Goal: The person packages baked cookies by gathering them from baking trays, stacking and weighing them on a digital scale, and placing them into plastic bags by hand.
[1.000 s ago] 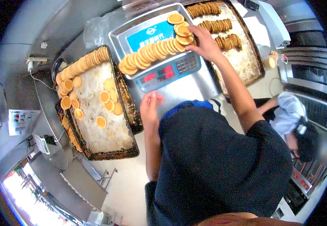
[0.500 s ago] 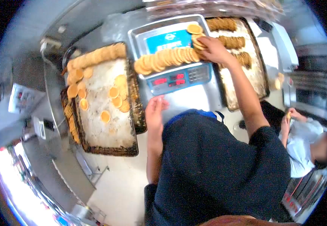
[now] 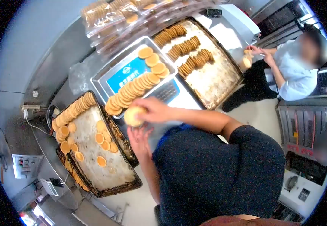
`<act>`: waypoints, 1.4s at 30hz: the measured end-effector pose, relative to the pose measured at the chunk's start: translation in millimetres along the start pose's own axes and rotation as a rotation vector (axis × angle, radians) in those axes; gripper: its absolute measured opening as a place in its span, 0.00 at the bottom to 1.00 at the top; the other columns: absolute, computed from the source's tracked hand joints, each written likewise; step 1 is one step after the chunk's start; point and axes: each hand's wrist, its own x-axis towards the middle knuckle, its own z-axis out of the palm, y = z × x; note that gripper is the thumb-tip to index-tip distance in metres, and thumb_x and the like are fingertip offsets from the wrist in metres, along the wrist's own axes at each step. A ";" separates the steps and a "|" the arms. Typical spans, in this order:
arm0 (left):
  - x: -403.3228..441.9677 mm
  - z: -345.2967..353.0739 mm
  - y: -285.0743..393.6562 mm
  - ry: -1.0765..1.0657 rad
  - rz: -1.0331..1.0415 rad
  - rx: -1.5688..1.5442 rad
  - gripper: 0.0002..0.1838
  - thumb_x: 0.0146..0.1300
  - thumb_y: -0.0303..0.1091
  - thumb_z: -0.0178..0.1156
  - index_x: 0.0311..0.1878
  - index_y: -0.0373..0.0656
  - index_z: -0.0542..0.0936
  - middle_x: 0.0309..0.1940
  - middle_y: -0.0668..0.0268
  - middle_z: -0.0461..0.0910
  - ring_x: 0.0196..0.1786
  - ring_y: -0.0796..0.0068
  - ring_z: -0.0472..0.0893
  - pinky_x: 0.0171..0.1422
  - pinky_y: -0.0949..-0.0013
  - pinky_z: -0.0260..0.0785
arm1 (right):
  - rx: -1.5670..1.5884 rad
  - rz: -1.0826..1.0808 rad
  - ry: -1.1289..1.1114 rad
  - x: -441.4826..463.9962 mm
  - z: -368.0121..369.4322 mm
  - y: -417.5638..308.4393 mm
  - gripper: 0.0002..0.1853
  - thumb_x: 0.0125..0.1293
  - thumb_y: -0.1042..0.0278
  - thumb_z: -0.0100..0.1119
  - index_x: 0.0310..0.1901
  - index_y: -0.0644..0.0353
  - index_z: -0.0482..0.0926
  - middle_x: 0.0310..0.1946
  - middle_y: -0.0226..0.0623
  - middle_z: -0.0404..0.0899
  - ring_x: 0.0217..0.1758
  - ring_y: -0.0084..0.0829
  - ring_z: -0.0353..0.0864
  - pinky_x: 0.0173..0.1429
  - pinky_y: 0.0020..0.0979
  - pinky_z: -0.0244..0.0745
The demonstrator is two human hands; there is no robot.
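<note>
Right hand: the bare right hand pinches a pale golden, round, flat cookie between thumb and fingers; the forearm comes in from the right.
Held cookie: in the right hand's grip, just off the near edge of the metal tray and above the left fingertips; it is blurred, so it may be one piece or a small stack.
Left hand: the bare left hand is just below the grip, fingers loosely spread and pointing up at the cookie; whether they touch it, I cannot tell.
Weighing tray: directly beyond the grip, a shiny rectangular silver metal tray sits on a scale with a blue keypad panel, which shows to the right of the grip.
Cookies on the scale: a slanting, overlapping row of golden round cookies runs along the tray's near side, closest to the grip; a shorter line of golden discs bends away from its right end.
Blue panel: a flat bright-blue rectangle with white lettering lies in the tray, past the row.
Left of the grip: a dark-edged, stained baking sheet carries a long golden row and scattered orange-topped round pieces.
Right and beyond: another worn baking sheet bears three rows of brown cookies.
Farthest beyond: clear plastic bags of cookies are piled up.
Far right: a co-worker in a light blue shirt stands well apart from the grip.
</note>
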 end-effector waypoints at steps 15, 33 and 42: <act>-49.2 -162.6 23.7 0.918 0.141 0.361 0.15 0.74 0.29 0.64 0.61 0.38 0.79 0.44 0.63 0.87 0.40 0.71 0.88 0.46 0.68 0.82 | -0.032 0.102 0.170 -52.2 24.2 26.6 0.10 0.78 0.71 0.61 0.53 0.66 0.85 0.39 0.36 0.87 0.39 0.26 0.89 0.46 0.27 0.81; -24.8 -220.6 29.4 0.680 0.345 1.532 0.36 0.60 0.32 0.72 0.73 0.40 0.75 0.74 0.39 0.66 0.79 0.37 0.64 0.82 0.41 0.57 | -0.098 0.085 0.139 -45.7 31.5 17.6 0.09 0.78 0.70 0.62 0.50 0.66 0.86 0.38 0.40 0.88 0.39 0.28 0.90 0.46 0.29 0.82; 45.3 -202.2 59.1 0.398 0.150 1.581 0.43 0.61 0.36 0.72 0.80 0.52 0.69 0.81 0.39 0.56 0.78 0.33 0.63 0.82 0.41 0.59 | -0.163 0.032 0.174 -65.0 29.2 16.9 0.08 0.76 0.72 0.63 0.50 0.64 0.87 0.38 0.40 0.88 0.37 0.29 0.90 0.45 0.30 0.82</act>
